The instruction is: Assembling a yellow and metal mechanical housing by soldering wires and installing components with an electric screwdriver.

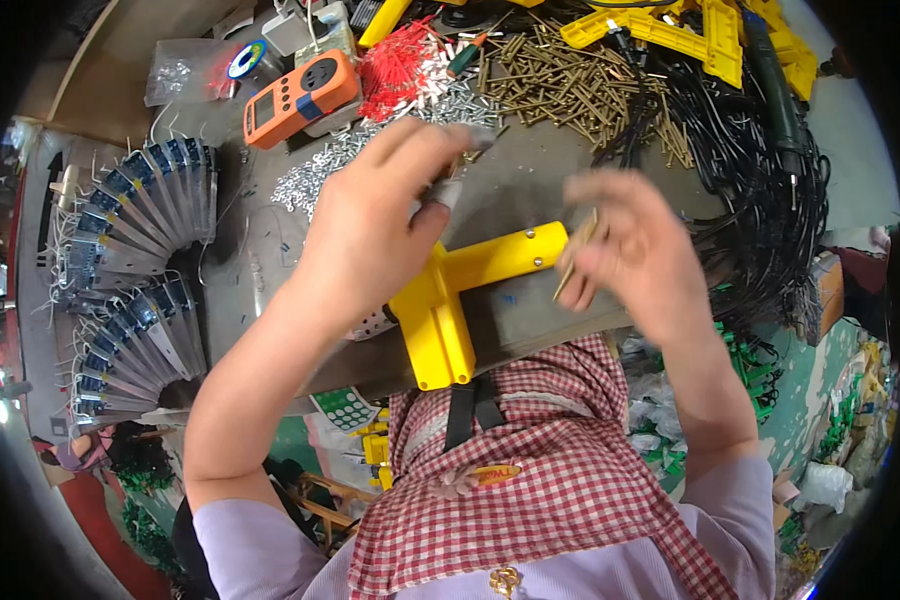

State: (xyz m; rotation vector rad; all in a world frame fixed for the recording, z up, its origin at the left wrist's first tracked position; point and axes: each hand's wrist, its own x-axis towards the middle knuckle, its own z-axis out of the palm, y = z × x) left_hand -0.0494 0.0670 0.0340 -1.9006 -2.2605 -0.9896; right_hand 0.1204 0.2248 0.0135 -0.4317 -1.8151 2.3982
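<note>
A yellow plastic housing (436,325) with a side arm lies at the table's near edge, its lower end reaching past it toward the checked apron. My left hand (390,195) is above its far end, fingers curled, with pale covers on some fingertips. Whatever lies between those fingers is too hidden to name. To the right of the housing's arm, my right hand (625,250) is blurred by motion. Its fingers close on long brass-coloured screws (568,275), which stick out at a slant. Two small screw heads show on the housing's arm.
Brass-coloured screws (560,75) and small silver screws (315,175) lie heaped at the back. An orange meter (305,98) stands back left, circuit-board assemblies (160,200) fan out at left. Black cables (730,130), a power screwdriver (775,90) and yellow housings (720,45) crowd the right.
</note>
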